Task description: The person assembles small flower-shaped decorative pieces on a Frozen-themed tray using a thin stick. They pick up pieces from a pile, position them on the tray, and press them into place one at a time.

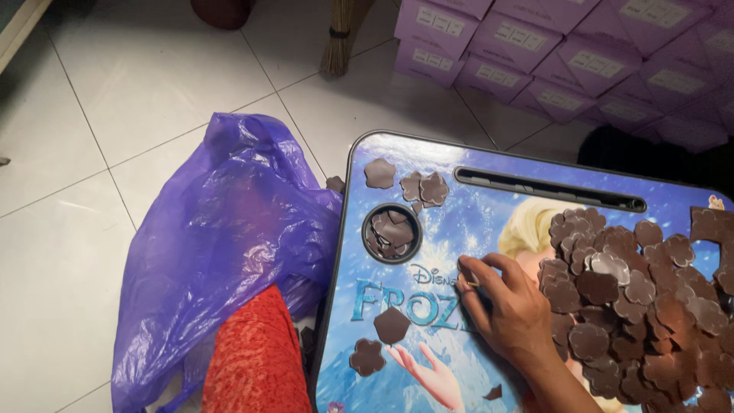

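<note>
Brown flower-shaped pieces (634, 306) are being heaped on the blue picture-printed table (451, 222). One small piece is being pinched by the right hand (508, 306) fingers (468, 277). Lilac labelled boxes (550, 53) are being kept stacked behind.

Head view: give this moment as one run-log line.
hand: on lap table, pinching small piece | brown flower cutouts pile: right | purple bag: left

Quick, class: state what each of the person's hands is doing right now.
Left hand: not in view.
Right hand: fingers curled on the lap table, pinching a small thin item; what it is cannot be told.

Brown flower cutouts (634, 306), purple bag (222, 237)
</note>
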